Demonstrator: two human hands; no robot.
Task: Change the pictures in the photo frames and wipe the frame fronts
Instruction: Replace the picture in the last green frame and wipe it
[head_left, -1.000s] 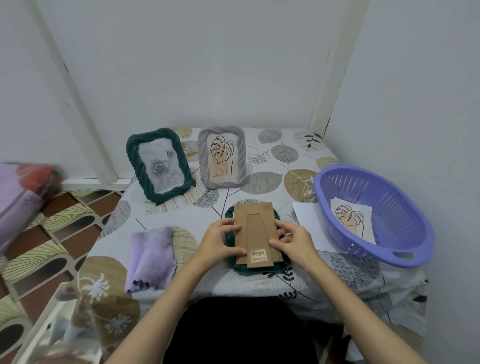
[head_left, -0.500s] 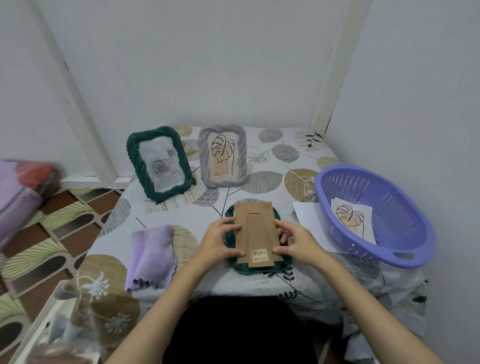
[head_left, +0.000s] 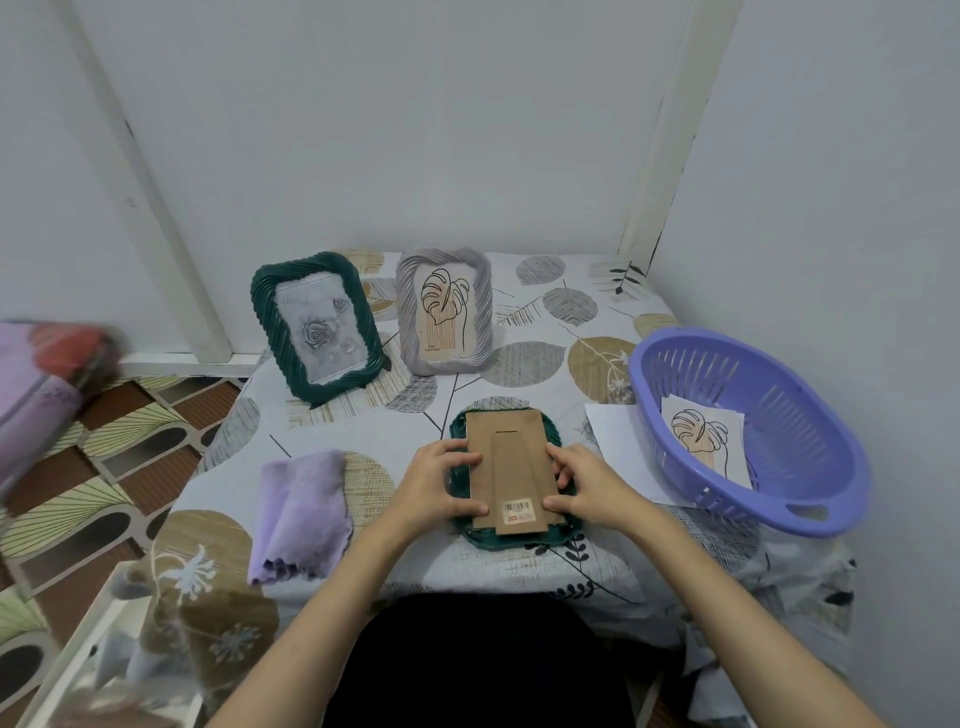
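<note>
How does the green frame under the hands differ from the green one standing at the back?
The green frame under the hands lies face down, brown backing board up; the standing green frame is upright, showing a grey rose picture. Both hands touch the first; nothing touches the second. Both have dark green twisted rims.

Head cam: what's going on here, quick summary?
A person is working on a dark green photo frame lying face down on the table. The left hand and right hand press on the edges of its brown cardboard backing. Two more frames stand upright behind: a green frame with a rose picture and a grey frame with a leaf drawing. A purple cloth lies unused to the left; a leaf print sits in the purple basket.
</note>
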